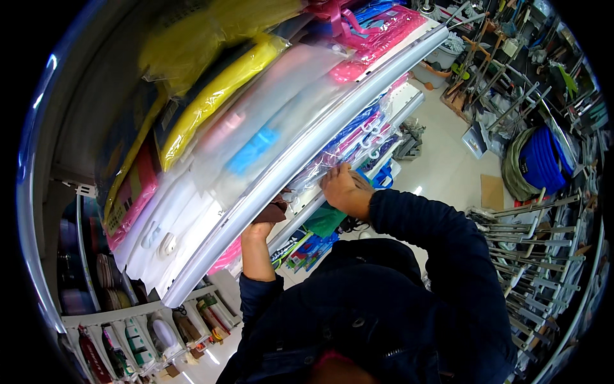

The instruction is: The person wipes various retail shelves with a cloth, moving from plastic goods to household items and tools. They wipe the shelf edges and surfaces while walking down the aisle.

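My left hand (257, 234) reaches under the edge of the upper shelf and grips a dark brown, flat-looking item (272, 212); its fingers are partly hidden. To the right, my right hand (345, 191) is closed at the lower shelf, against the edge of some clear plastic wrapping (318, 166). What its fingers hold, if anything, is hidden. White hooks of wrapped hangers (371, 137) stick out just beyond the right hand. Above both hands runs the upper shelf's grey front rail (307, 168).
Plastic-wrapped goods, including a yellow pack (220, 96) and a pink pack (384, 41), crowd the upper shelf. A divided rack (137, 342) stands at lower left. Metal-armed display hooks (537, 249) and a blue coiled roll (543, 160) are at right. Green packs (326, 221) hang below.
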`<state>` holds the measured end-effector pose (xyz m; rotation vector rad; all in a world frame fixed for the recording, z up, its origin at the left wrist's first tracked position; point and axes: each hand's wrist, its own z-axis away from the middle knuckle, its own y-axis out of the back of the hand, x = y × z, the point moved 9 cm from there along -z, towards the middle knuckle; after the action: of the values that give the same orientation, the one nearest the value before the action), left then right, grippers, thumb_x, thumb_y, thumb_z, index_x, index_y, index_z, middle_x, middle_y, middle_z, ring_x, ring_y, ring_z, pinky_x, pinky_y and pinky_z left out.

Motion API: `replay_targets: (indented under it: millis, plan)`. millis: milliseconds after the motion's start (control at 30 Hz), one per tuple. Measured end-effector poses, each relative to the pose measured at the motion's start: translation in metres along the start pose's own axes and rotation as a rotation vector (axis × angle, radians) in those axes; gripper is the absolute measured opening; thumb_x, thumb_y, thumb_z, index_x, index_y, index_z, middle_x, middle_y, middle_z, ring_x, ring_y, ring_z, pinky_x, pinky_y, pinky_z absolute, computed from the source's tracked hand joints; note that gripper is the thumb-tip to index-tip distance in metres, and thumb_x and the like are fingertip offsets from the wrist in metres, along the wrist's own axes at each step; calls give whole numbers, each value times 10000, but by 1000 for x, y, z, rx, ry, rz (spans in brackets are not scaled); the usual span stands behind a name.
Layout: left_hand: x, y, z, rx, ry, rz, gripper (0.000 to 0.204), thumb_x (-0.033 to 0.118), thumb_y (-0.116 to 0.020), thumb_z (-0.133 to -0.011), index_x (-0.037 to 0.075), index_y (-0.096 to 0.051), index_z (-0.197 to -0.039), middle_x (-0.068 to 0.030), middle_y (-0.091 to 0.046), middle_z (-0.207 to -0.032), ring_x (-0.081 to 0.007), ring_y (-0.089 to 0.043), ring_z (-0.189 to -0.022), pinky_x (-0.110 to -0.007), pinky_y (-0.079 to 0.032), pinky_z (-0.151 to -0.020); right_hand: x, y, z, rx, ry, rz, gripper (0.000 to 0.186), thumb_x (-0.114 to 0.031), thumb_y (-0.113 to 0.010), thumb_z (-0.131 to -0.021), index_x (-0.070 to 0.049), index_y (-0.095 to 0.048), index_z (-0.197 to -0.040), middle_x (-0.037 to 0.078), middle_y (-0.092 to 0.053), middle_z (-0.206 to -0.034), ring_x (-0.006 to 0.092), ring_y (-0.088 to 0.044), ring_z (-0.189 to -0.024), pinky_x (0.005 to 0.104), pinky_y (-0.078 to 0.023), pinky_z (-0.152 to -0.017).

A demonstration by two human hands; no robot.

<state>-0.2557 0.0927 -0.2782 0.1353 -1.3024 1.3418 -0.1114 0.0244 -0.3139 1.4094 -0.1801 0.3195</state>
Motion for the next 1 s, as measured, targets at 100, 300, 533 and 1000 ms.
replay_targets:
  millis: [100,300,533,1000]
  plan:
    - [-10,2,-1,-10,111,263,260,63,-514,-854,-5,-554,-1102,-72,-606,-932,-138,-528,-739,-260,-472,-699,2,-19,-5,183,-175,-64,346,-202,-438,-896,-42,-568,-1173,186,-573,-1131,361,-538,-999,593,-420,-777]
    - [-31,50,-23,-59,-40,176,310,24,-467,-854,8,-550,-1152,-54,-587,-973,-147,-533,-798,-247,-446,-700,21,8,18,312,32,-572,313,-172,-632,-790,-81,-591,-1087,139,-590,-1046,336,-560,-1046,460,-498,-799]
    - [-43,34,37,58,-124,349,252,151,-412,-931,7,-525,-1105,-118,-613,-1040,-259,-600,-875,-378,-502,-820,0,25,65,346,68,-1511,406,37,-491,-715,-39,-575,-1105,218,-617,-1052,404,-590,-993,396,-481,-850]
    - [-111,14,161,209,-108,312,392,185,-595,-937,115,-489,-1308,-55,-596,-1121,-152,-604,-984,-299,-514,-817,-102,82,88,35,600,-1386,355,-88,-603,-776,15,-537,-1109,194,-506,-1094,340,-513,-1032,376,-420,-896]
